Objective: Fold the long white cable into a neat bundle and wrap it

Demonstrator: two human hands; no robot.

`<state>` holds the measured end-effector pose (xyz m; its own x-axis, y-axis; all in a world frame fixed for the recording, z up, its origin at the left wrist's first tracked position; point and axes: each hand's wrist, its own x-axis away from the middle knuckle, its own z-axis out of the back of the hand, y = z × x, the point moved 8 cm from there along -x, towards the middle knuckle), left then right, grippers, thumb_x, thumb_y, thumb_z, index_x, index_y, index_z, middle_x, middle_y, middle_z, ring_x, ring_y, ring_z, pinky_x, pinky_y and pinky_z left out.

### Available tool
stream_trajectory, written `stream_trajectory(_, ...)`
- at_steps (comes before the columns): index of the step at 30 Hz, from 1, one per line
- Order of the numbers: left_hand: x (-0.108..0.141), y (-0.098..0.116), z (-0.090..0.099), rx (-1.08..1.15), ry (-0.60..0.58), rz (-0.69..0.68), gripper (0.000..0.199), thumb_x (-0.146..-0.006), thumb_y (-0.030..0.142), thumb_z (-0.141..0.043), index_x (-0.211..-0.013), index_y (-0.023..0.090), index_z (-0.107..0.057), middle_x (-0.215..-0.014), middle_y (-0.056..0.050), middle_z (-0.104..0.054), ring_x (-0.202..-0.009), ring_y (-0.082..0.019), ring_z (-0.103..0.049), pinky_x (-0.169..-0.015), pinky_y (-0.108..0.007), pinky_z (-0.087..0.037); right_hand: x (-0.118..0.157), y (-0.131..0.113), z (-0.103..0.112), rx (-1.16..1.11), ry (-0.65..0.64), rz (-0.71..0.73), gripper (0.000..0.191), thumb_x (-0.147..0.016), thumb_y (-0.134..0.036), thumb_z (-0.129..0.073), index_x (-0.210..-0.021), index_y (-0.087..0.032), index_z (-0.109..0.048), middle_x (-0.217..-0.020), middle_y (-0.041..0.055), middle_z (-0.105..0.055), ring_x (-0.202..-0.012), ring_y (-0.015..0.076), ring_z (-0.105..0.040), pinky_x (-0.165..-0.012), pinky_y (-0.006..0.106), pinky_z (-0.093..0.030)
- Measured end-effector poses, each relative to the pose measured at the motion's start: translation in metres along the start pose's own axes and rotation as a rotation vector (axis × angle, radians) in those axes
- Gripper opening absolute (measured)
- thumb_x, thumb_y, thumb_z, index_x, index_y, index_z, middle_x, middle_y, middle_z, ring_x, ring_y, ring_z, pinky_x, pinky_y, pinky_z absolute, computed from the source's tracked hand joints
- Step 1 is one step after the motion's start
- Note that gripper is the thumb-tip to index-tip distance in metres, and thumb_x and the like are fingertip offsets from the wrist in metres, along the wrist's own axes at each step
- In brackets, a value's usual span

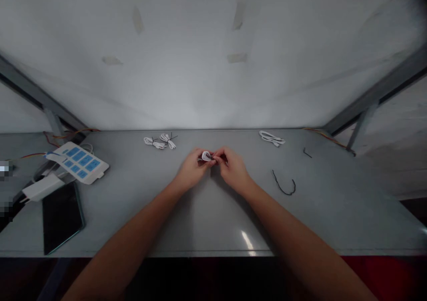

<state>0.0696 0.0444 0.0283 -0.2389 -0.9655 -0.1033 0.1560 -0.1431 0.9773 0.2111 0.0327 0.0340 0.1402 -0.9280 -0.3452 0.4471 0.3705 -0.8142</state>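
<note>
Though the left hand [191, 171] holds a partly hidden white cable coil [206, 155], the right hand [233, 167] has a grip I cannot tell

White cable [206, 155]: coiled into a compact bundle, rounded loops exposed, remainder concealed. Location: held in the left hand [192, 169], directly beside the right hand [232, 167].

Coiled white cable [206, 156] between hands [191, 171]

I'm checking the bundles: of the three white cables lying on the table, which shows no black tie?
The right cable, alone on its side; the left two cables each have a visible black tie.
</note>
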Motion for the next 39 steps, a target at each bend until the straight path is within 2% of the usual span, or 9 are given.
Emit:
stream_trajectory(3, -0.002, 0.004, 0.0, -0.041, 0.008, -0.086, 0.019, -0.078, 0.034, -0.079, -0.087, 0.019, -0.072, -0.099, -0.007, -0.064, -0.096, -0.022, -0.061, -0.089, -0.033, -0.05, -0.001, 0.01, -0.002, -0.13, 0.01, -0.09, 0.008, -0.093, -0.027, -0.053, -0.087, -0.022, -0.057, -0.084, 0.004, -0.07, -0.079, 0.0192, -0.066, -0.076, 0.033, -0.051)
stream_trajectory(7, -0.004, -0.007, -0.006, 0.097, -0.092, 0.007, 0.029, -0.081, 0.041, -0.077, -0.096, 0.017, -0.073, -0.096, -0.007, -0.072, -0.091, -0.022, -0.065, -0.09, -0.035, -0.05, -0.002, 0.013, -0.001, -0.2, 0.017, -0.156, 0.012, -0.092, -0.032, -0.055, -0.085, -0.022, -0.057, -0.075, 0.0015, -0.067, -0.069, 0.0178, -0.063, -0.066, 0.03, -0.049)
stream_trajectory(13, -0.003, -0.02, -0.009, 0.307, -0.098, 0.131, 0.047, -0.074, 0.05, -0.085, -0.102, 0.014, -0.076, -0.093, -0.007, -0.075, -0.088, -0.02, -0.065, -0.087, -0.033, -0.049, -0.003, -0.012, 0.013, 0.006, 0.032, 0.002, 0.01, -0.093, -0.026, -0.055, -0.086, -0.021, -0.062, -0.086, 0.004, -0.067, -0.079, 0.0182, -0.061, -0.071, 0.03, -0.047)
stream_trajectory(20, -0.002, -0.027, -0.012, 0.544, -0.135, 0.225, 0.041, -0.07, 0.044, -0.09, -0.092, 0.012, -0.076, -0.083, -0.006, -0.071, -0.076, -0.016, -0.061, -0.076, -0.029, -0.048, -0.003, -0.021, 0.017, 0.049, -0.08, 0.097, 0.024, -0.091, -0.007, -0.048, -0.096, -0.021, -0.066, -0.095, 0.0041, -0.065, -0.087, 0.0169, -0.061, -0.078, 0.029, -0.049)
stream_trajectory(25, 0.0, -0.03, -0.016, 0.609, -0.182, 0.28, 0.036, -0.071, 0.04, -0.091, -0.086, 0.012, -0.073, -0.078, -0.005, -0.067, -0.071, -0.014, -0.058, -0.07, -0.026, -0.047, -0.002, -0.024, 0.019, 0.045, -0.109, 0.123, 0.022, -0.09, -0.008, -0.055, -0.1, -0.021, -0.069, -0.095, 0.0035, -0.064, -0.084, 0.0159, -0.062, -0.078, 0.029, -0.051)
stream_trajectory(30, 0.001, -0.03, -0.017, 0.688, -0.189, 0.325, 0.036, -0.068, 0.036, -0.094, -0.083, 0.011, -0.073, -0.078, -0.005, -0.068, -0.074, -0.014, -0.059, -0.075, -0.026, -0.049, 0.001, -0.029, 0.02, 0.061, -0.081, 0.18, 0.025, -0.089, -0.008, -0.059, -0.105, -0.022, -0.071, -0.092, 0.003, -0.066, -0.082, 0.0164, -0.063, -0.077, 0.029, -0.051)
stream_trajectory(35, 0.006, -0.027, -0.02, 0.721, -0.279, 0.391, 0.037, -0.071, 0.04, -0.092, -0.08, 0.011, -0.071, -0.073, -0.003, -0.064, -0.067, -0.013, -0.056, -0.066, -0.025, -0.047, 0.003, -0.034, 0.022, 0.05, -0.059, 0.227, 0.02, -0.093, -0.013, -0.063, -0.106, -0.024, -0.073, -0.09, 0.0027, -0.066, -0.081, 0.0168, -0.063, -0.077, 0.03, -0.052)
stream_trajectory(39, 0.01, -0.027, -0.022, 0.717, -0.323, 0.419, 0.039, -0.072, 0.042, -0.091, -0.079, 0.011, -0.07, -0.072, -0.003, -0.062, -0.066, -0.012, -0.055, -0.065, -0.025, -0.047, 0.005, -0.038, 0.024, 0.038, -0.043, 0.264, 0.017, -0.094, -0.018, -0.066, -0.107, -0.024, -0.075, -0.092, 0.0033, -0.067, -0.082, 0.0172, -0.063, -0.076, 0.03, -0.052)
